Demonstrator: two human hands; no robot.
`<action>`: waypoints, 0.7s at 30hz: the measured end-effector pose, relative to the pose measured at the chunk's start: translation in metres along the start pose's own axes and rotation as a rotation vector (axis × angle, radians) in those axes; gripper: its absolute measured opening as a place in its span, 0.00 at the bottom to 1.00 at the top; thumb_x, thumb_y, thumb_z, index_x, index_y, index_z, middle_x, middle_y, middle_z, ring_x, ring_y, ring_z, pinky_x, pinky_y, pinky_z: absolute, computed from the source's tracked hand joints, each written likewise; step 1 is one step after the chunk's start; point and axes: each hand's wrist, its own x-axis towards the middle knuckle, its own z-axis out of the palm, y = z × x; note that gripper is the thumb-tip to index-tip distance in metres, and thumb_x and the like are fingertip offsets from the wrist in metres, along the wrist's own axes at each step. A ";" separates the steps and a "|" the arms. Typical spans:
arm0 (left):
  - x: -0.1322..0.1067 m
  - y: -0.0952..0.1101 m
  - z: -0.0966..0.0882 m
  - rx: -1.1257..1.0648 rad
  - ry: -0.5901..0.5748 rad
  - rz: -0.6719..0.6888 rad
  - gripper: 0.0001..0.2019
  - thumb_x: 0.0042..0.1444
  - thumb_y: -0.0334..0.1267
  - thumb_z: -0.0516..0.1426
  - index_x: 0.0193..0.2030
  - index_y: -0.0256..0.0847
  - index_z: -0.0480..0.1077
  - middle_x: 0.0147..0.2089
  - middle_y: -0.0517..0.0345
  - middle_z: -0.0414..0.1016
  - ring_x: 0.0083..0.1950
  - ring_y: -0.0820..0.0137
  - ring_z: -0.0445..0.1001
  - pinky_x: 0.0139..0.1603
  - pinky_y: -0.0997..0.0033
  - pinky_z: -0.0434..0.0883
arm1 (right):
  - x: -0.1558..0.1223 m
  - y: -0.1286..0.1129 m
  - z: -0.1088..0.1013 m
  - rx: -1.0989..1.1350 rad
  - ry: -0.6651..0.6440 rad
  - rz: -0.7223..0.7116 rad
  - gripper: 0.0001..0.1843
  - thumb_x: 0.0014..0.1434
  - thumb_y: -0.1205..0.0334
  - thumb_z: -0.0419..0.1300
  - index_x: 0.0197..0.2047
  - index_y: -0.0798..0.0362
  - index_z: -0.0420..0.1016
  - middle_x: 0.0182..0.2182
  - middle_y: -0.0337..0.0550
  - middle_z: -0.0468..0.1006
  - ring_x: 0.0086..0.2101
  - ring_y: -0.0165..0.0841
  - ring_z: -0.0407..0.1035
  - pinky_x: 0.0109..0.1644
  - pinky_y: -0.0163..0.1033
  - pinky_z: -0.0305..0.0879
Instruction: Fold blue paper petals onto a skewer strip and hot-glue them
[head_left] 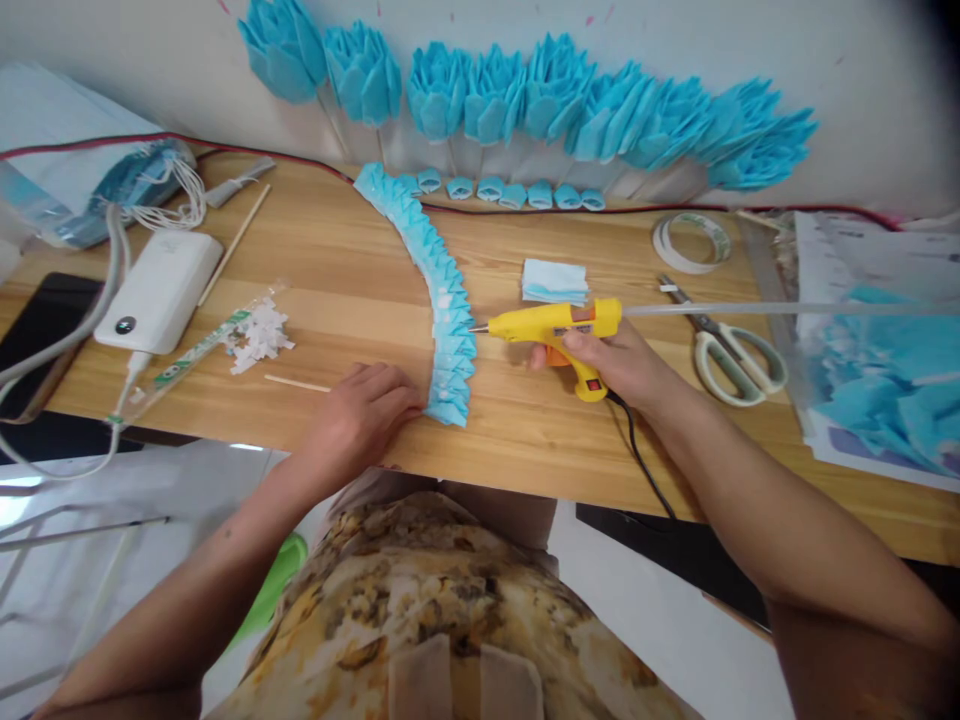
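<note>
A yellow hot glue gun (555, 320) is gripped in my right hand (611, 355), a finger near its orange trigger and a long clear glue stick out the back. The metal nozzle points left, at the right edge of a curved light-blue pleated strip (450, 320); whether they touch, I cannot tell. My left hand (367, 405) rests on the table, fingers bent and closed at the strip's near left edge. Those fingertips are partly hidden. A thin wooden stick (296, 382) runs up to the left hand. Behind the gun lies a stack of folded light-blue pieces (555, 281).
Several blue fabric flowers (495, 95) on sticks lean against the wall, small blue rolls (489, 188) below. Right: scissors (735, 360), tape roll (690, 243), bag of blue pieces (892, 390). Left: white power bank (159, 290), phone (45, 340), white scraps (259, 335). The gun's black cable (637, 450) crosses the table's front edge.
</note>
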 end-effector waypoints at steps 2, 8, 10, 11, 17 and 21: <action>0.001 0.000 -0.001 -0.002 -0.014 0.002 0.11 0.72 0.35 0.51 0.41 0.37 0.73 0.37 0.52 0.77 0.37 0.66 0.73 0.39 0.65 0.67 | 0.000 -0.001 0.000 0.011 -0.001 0.000 0.23 0.59 0.33 0.62 0.38 0.44 0.81 0.33 0.42 0.83 0.35 0.39 0.77 0.42 0.46 0.75; 0.003 -0.004 -0.003 -0.060 -0.048 0.018 0.10 0.71 0.33 0.52 0.41 0.37 0.73 0.39 0.51 0.77 0.38 0.67 0.74 0.40 0.67 0.70 | 0.000 -0.002 0.001 0.016 0.004 -0.008 0.23 0.58 0.33 0.63 0.37 0.43 0.81 0.32 0.42 0.83 0.34 0.38 0.77 0.39 0.45 0.74; 0.004 -0.006 -0.002 -0.088 -0.037 0.028 0.10 0.71 0.32 0.52 0.41 0.37 0.74 0.39 0.51 0.76 0.38 0.68 0.74 0.39 0.69 0.71 | 0.001 -0.001 0.001 0.025 0.001 -0.008 0.23 0.59 0.33 0.62 0.37 0.44 0.81 0.33 0.42 0.83 0.34 0.38 0.77 0.41 0.45 0.74; 0.004 -0.007 -0.002 -0.095 -0.030 0.033 0.10 0.71 0.32 0.52 0.41 0.37 0.74 0.39 0.52 0.76 0.37 0.68 0.74 0.38 0.70 0.70 | 0.001 0.000 0.001 0.028 0.001 -0.006 0.23 0.59 0.33 0.63 0.37 0.44 0.81 0.33 0.42 0.83 0.35 0.39 0.77 0.42 0.45 0.74; 0.005 -0.009 -0.003 -0.087 -0.034 0.053 0.11 0.71 0.33 0.51 0.42 0.38 0.75 0.39 0.52 0.76 0.36 0.70 0.74 0.36 0.72 0.69 | 0.001 -0.004 0.003 0.047 -0.001 0.012 0.25 0.56 0.31 0.64 0.36 0.45 0.80 0.32 0.44 0.83 0.38 0.40 0.78 0.43 0.46 0.75; 0.005 -0.010 -0.004 -0.059 -0.049 0.068 0.09 0.69 0.32 0.53 0.44 0.39 0.75 0.40 0.51 0.77 0.38 0.69 0.76 0.38 0.72 0.71 | 0.002 -0.007 0.004 0.073 -0.012 0.032 0.26 0.55 0.31 0.65 0.34 0.47 0.78 0.32 0.44 0.82 0.38 0.39 0.77 0.43 0.44 0.74</action>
